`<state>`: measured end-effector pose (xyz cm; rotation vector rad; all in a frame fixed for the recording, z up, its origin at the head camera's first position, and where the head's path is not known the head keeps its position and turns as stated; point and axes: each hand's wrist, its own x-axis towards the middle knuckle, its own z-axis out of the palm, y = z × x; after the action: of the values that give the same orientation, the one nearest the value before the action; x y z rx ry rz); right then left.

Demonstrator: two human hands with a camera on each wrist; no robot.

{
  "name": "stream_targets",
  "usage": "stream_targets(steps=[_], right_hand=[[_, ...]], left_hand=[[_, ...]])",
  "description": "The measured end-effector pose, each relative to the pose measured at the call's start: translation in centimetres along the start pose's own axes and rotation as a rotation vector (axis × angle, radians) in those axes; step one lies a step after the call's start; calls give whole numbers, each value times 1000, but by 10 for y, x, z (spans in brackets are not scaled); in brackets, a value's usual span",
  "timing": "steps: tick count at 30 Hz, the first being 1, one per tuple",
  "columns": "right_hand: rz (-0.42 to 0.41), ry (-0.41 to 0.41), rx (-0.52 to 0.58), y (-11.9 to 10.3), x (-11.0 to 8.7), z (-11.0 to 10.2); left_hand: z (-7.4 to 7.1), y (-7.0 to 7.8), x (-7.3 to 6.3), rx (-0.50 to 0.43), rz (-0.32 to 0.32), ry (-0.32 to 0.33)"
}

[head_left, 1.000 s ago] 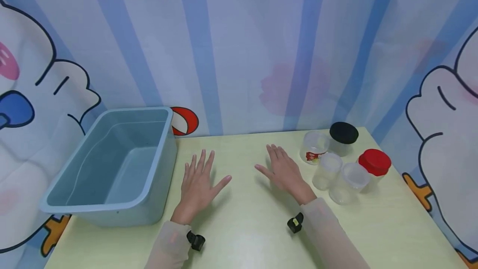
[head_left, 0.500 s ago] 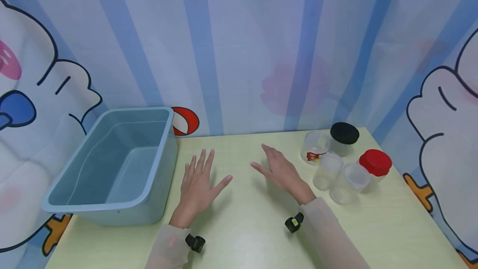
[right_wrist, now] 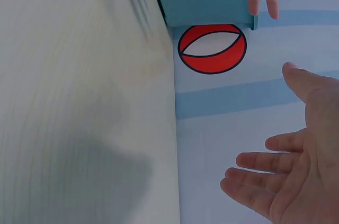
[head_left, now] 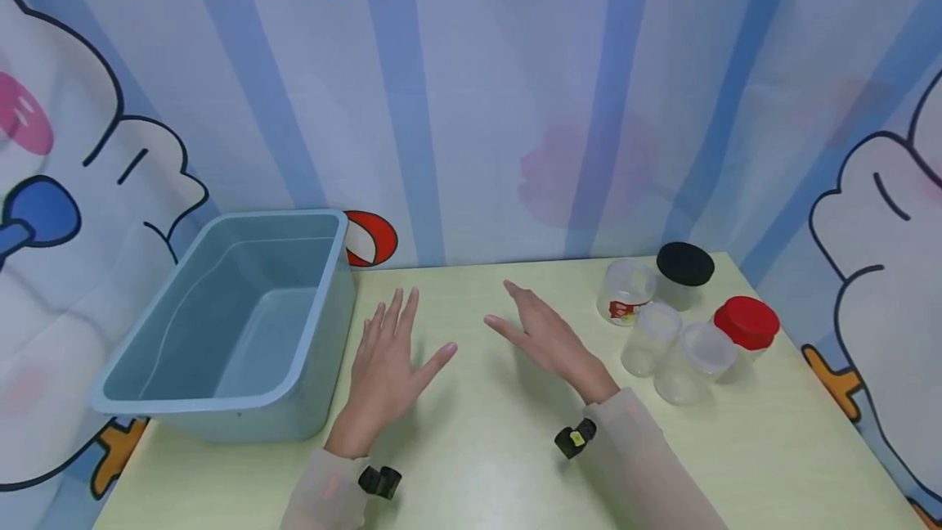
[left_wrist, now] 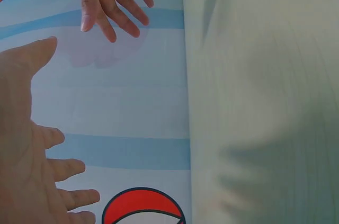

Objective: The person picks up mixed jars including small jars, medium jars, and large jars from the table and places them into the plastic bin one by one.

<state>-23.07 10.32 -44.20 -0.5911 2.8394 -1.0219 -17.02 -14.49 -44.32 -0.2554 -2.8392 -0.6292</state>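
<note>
My left hand (head_left: 384, 366) hovers over the pale table with fingers straight and thumb spread, holding nothing. Just left of it stands a blue-grey plastic tub (head_left: 309, 366). My right hand (head_left: 548, 338) is also over the table, fingers extended, thumb apart and nothing in it. To its right is a cluster of clear plastic jars: one with a red label (head_left: 625, 293), one with a black lid (head_left: 685, 263), one with a red lid (head_left: 746, 322), and two with whitish tops, a smaller jar (head_left: 651, 339) and a larger jar (head_left: 693, 365).
The table (head_left: 486, 464) ends at the back against a blue striped curtain (head_left: 486, 105) printed with cartoon ducks. Each wrist wears a small black camera, such as the left camera (head_left: 380, 482) and the right camera (head_left: 575, 438).
My right hand has shifted a little to the left and turned more edge-on. The left hand has barely moved. The whole head view has drifted slightly; tub and jars stay put.
</note>
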Motion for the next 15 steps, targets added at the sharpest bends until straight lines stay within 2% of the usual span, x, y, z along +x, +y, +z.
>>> stream_targets(steps=[15], right_hand=[[-55, -11, 118, -17, 4, 1]], left_hand=[[-27, 12, -6, -44, 34, 64]])
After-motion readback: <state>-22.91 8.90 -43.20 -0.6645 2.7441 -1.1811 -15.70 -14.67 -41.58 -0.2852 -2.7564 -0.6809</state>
